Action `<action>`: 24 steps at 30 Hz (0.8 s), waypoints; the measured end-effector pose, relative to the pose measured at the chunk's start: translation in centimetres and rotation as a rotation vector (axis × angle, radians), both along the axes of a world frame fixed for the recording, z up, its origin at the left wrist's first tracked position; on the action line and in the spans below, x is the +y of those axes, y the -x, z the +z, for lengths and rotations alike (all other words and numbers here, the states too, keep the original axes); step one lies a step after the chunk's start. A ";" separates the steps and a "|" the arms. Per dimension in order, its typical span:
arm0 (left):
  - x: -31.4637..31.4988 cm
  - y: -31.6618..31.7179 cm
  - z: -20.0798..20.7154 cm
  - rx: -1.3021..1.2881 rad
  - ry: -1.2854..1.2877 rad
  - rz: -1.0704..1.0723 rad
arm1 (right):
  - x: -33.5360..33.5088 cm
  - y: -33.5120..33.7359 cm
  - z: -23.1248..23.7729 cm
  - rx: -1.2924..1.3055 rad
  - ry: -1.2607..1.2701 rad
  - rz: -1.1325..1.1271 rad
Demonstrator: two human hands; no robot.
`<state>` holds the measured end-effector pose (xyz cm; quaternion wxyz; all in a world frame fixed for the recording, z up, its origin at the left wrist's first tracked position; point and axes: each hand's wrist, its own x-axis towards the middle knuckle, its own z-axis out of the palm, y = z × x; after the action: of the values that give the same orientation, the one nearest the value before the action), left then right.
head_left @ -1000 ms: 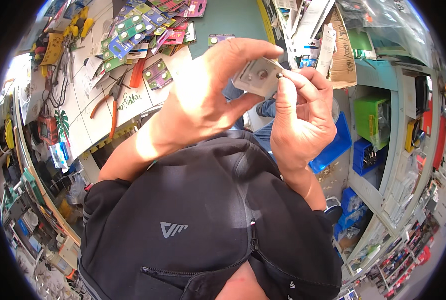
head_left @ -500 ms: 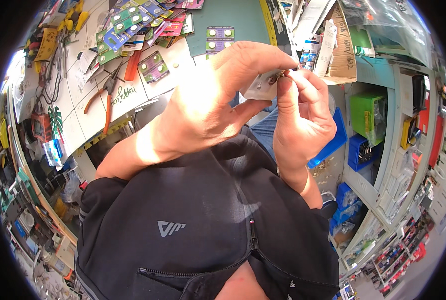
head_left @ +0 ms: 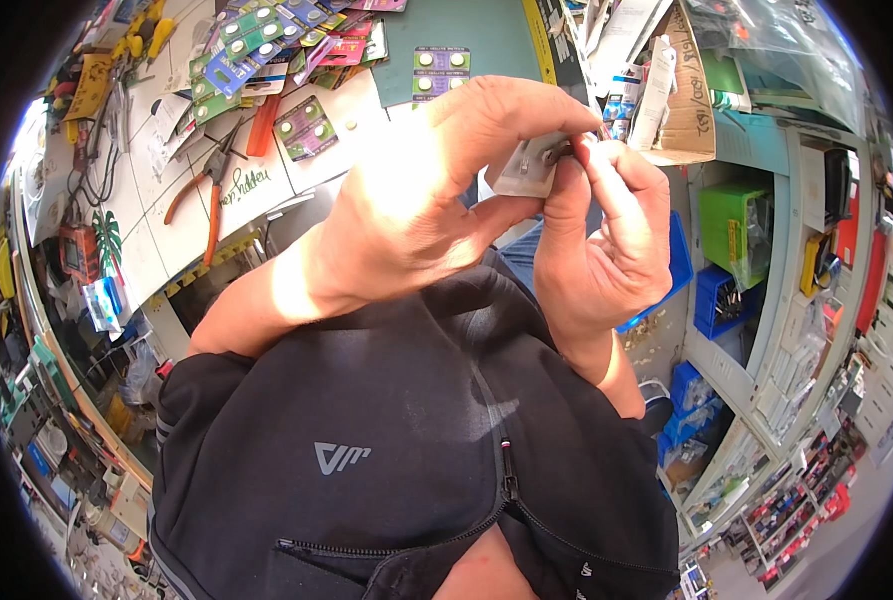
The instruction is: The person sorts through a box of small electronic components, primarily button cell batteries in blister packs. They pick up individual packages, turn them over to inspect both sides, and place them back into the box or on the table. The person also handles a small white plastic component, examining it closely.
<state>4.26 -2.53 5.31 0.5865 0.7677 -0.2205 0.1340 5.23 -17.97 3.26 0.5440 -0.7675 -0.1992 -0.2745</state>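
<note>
My left hand (head_left: 416, 185) grips a small whitish box-shaped piece (head_left: 519, 172), thumb beneath and index finger curved over its top. Small dark and metallic parts show on the side of the piece that faces my right hand (head_left: 606, 235). Thumb and fingertips of that hand are pinched together at this side; whether something tiny sits between them is hidden. Beyond my left hand a purple card of button cells (head_left: 441, 72) lies on the green mat (head_left: 486, 28). Another such card (head_left: 306, 130) rests on the white tabletop, left of that hand.
Orange-handled pliers (head_left: 213, 185) lie near the table's front edge, below a heap of button-cell cards (head_left: 266, 40). An open cardboard box (head_left: 688, 90) of packets stands at the back right. Blue bins (head_left: 718, 303) and a green bin (head_left: 736, 235) fill the shelves on the right.
My right hand has turned slightly, its fingers rising and closing in at the side of the piece. The whitish piece has tilted a little in my left hand, which otherwise stays in place.
</note>
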 end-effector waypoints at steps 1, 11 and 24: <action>0.0 0.1 0.0 0.039 0.026 -0.013 | 0.0 0.0 0.3 -0.010 0.032 -0.005; -0.8 0.6 -1.0 0.050 0.126 0.120 | -0.8 0.3 1.5 0.111 0.119 0.081; 0.2 0.5 -1.4 0.002 0.032 -0.037 | -0.7 -0.2 1.0 -0.016 0.179 0.008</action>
<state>3.79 -2.30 3.88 0.6015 0.7540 -0.2318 0.1259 5.47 -18.67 4.23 0.4725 -0.8101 -0.2303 -0.2596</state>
